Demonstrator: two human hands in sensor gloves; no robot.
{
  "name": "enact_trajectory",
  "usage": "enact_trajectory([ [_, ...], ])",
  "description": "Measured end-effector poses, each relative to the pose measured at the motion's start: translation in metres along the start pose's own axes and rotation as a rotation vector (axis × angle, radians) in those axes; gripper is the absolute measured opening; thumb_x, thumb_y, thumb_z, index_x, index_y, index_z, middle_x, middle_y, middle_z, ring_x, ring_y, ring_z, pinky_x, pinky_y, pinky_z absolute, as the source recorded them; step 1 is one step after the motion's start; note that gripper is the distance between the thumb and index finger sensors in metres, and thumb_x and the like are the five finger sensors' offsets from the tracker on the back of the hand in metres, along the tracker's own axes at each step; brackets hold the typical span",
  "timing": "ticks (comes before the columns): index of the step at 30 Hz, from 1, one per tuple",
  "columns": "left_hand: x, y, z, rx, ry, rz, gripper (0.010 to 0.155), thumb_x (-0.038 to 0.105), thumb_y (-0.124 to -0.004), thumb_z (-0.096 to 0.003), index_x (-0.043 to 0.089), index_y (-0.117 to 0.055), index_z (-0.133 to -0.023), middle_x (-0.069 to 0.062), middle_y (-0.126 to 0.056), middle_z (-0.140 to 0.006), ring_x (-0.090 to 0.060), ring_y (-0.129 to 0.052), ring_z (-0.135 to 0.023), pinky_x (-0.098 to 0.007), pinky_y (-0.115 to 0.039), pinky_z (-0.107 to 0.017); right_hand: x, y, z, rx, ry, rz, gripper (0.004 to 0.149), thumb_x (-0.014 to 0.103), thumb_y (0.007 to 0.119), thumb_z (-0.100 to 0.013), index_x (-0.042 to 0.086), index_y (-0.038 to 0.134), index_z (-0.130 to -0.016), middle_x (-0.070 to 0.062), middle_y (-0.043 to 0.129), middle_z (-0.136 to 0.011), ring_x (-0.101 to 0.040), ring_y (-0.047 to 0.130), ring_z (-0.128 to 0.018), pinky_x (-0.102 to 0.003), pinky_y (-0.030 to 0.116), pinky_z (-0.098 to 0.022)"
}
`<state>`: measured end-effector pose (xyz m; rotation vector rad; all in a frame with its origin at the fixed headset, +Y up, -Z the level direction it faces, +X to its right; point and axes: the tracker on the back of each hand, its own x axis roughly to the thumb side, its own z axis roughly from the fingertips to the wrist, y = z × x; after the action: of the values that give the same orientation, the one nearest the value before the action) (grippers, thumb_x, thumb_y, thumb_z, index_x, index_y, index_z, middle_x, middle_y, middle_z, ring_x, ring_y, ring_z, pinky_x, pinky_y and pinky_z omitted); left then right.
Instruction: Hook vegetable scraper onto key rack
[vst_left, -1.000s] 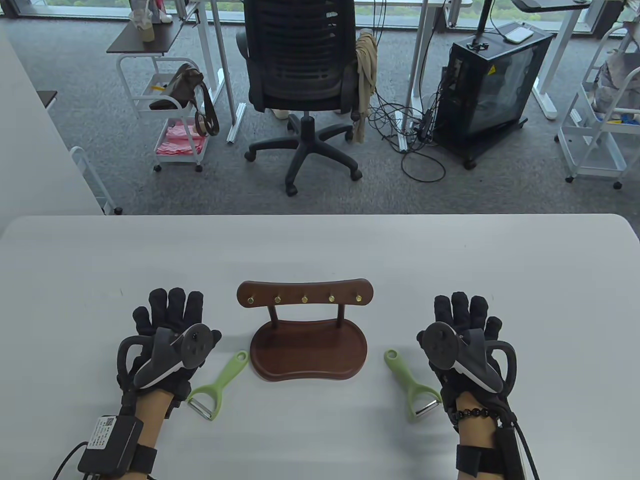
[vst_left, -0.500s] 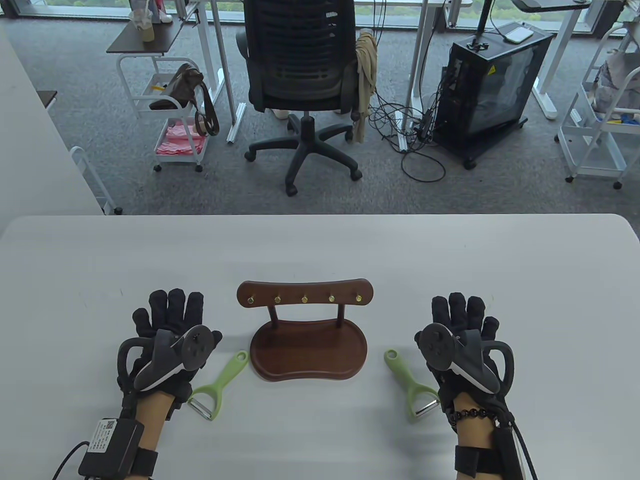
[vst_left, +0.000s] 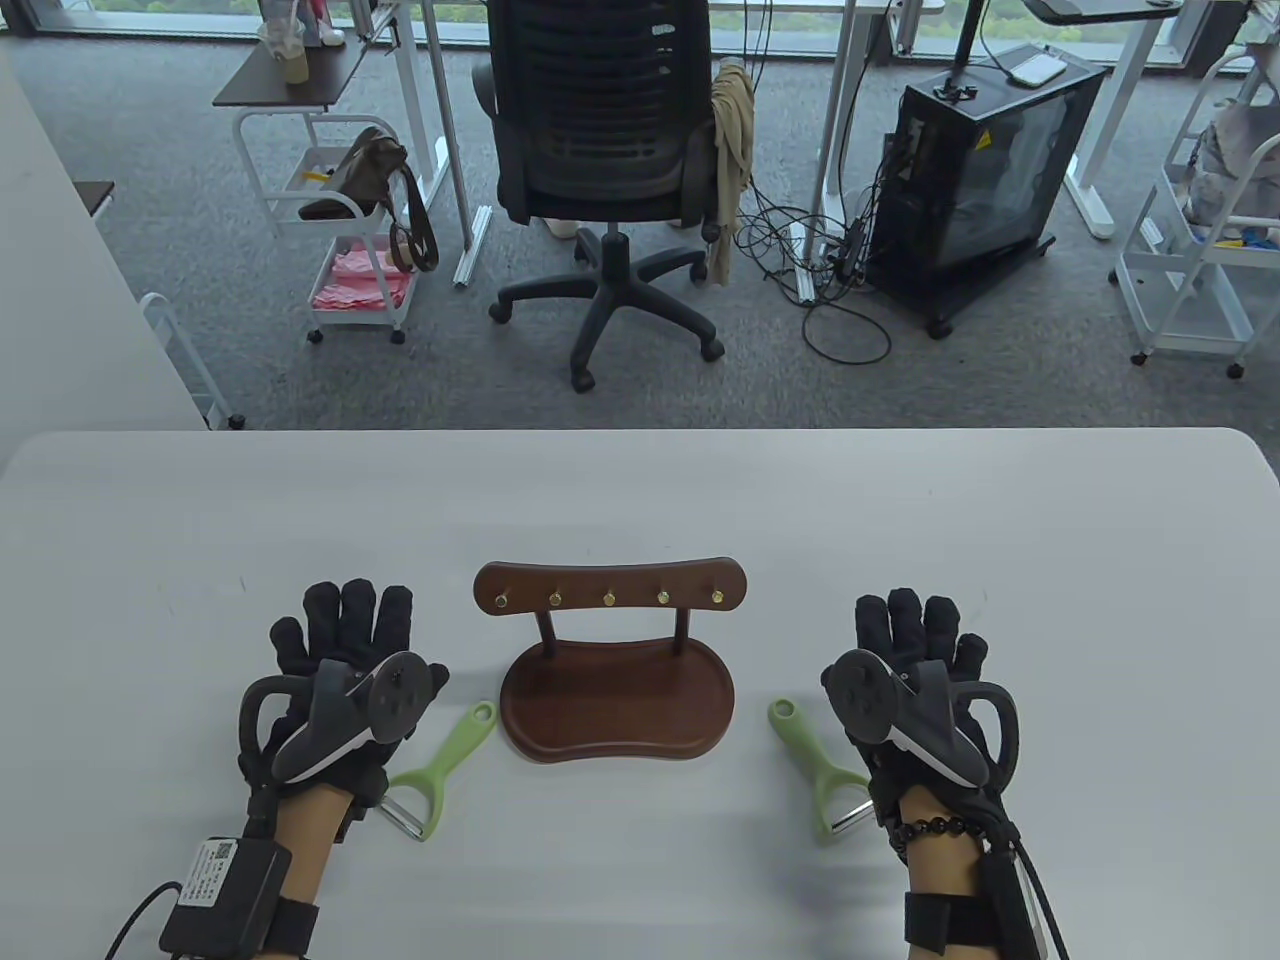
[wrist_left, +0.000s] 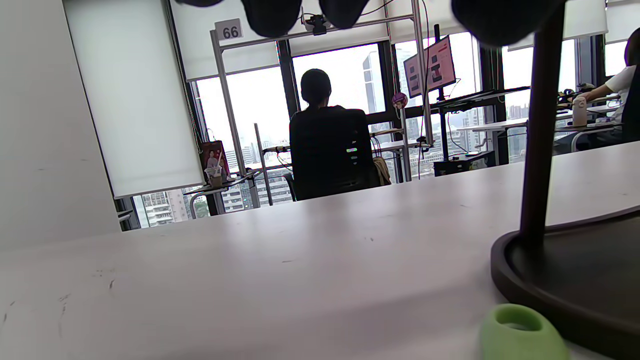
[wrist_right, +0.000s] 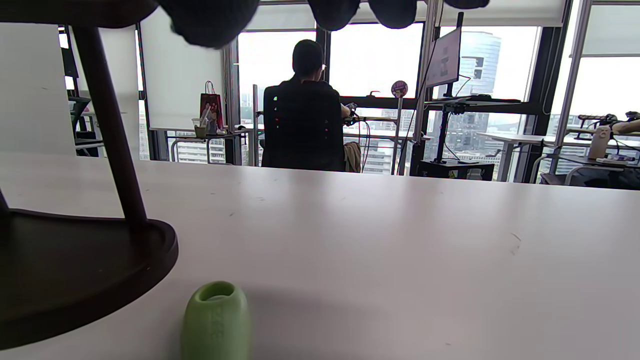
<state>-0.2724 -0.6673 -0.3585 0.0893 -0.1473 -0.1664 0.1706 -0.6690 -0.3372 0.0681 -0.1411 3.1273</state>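
A dark wooden key rack (vst_left: 612, 586) with several brass hooks stands on its oval base (vst_left: 617, 700) in the middle of the white table. One green vegetable scraper (vst_left: 445, 762) lies left of the base, another green scraper (vst_left: 812, 762) lies right of it. My left hand (vst_left: 345, 640) lies flat with fingers spread, just left of the left scraper. My right hand (vst_left: 915, 640) lies flat with fingers spread, just right of the right scraper, its wrist over the blade end. Both hands hold nothing. The scraper handle tips show in the left wrist view (wrist_left: 522, 332) and right wrist view (wrist_right: 216, 320).
The white table (vst_left: 640, 500) stretches to a far edge, with an office chair (vst_left: 610, 150), carts and a black computer case (vst_left: 975, 170) on the floor beyond. The rack base shows in the left wrist view (wrist_left: 575, 270) and right wrist view (wrist_right: 75, 270).
My right hand has slid a little left towards the right scraper, covering part of its blade end. My left hand has shifted slightly right towards the left scraper.
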Motion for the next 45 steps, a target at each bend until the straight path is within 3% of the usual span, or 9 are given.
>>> enact_trajectory([
  [10,0.001,0.0,0.0,0.002,0.0,0.0,0.081,0.06,-0.06,-0.056,0.012,-0.037,-0.118,-0.031,-0.037,-0.12,-0.062,-0.035,-0.108,-0.081,-0.036,-0.068,0.012,0.013,-0.003,0.053,-0.02,-0.023,0.077,0.043,0.064,-0.058,-0.005,0.039,-0.112,-0.039,0.039,-0.113,-0.067,0.044,-0.1,-0.081,0.041,-0.066],
  [15,0.001,0.001,0.001,0.004,-0.001,0.005,0.081,0.06,-0.06,-0.0559,0.012,-0.037,-0.118,-0.031,-0.037,-0.12,-0.063,-0.035,-0.108,-0.081,-0.036,-0.068,0.023,0.03,-0.008,0.134,-0.03,0.014,0.077,0.043,0.066,-0.057,-0.008,0.043,-0.111,-0.039,0.049,-0.109,-0.065,0.057,-0.096,-0.08,0.047,-0.066],
  [22,0.001,0.001,0.0,0.005,-0.003,0.011,0.081,0.059,-0.06,-0.056,0.012,-0.038,-0.118,-0.031,-0.037,-0.12,-0.063,-0.036,-0.108,-0.081,-0.037,-0.068,0.037,0.061,-0.016,0.3,-0.035,0.097,0.075,0.041,0.074,-0.054,-0.006,0.052,-0.108,-0.029,0.069,-0.102,-0.054,0.077,-0.089,-0.073,0.062,-0.066],
  [28,0.001,0.0,0.0,0.003,-0.003,0.019,0.081,0.059,-0.06,-0.056,0.012,-0.038,-0.118,-0.031,-0.037,-0.12,-0.063,-0.036,-0.107,-0.081,-0.037,-0.068,0.048,0.083,-0.019,0.386,-0.034,0.198,0.072,0.039,0.077,-0.054,-0.005,0.057,-0.106,-0.026,0.075,-0.098,-0.049,0.084,-0.085,-0.07,0.068,-0.065],
  [45,0.002,0.0,0.0,-0.004,-0.003,0.016,0.081,0.059,-0.06,-0.056,0.011,-0.039,-0.118,-0.031,-0.037,-0.119,-0.063,-0.037,-0.107,-0.081,-0.037,-0.068,0.059,0.11,-0.023,0.401,-0.031,0.317,0.064,0.033,0.076,-0.054,-0.007,0.063,-0.103,-0.021,0.083,-0.088,-0.04,0.092,-0.074,-0.065,0.077,-0.06],
])
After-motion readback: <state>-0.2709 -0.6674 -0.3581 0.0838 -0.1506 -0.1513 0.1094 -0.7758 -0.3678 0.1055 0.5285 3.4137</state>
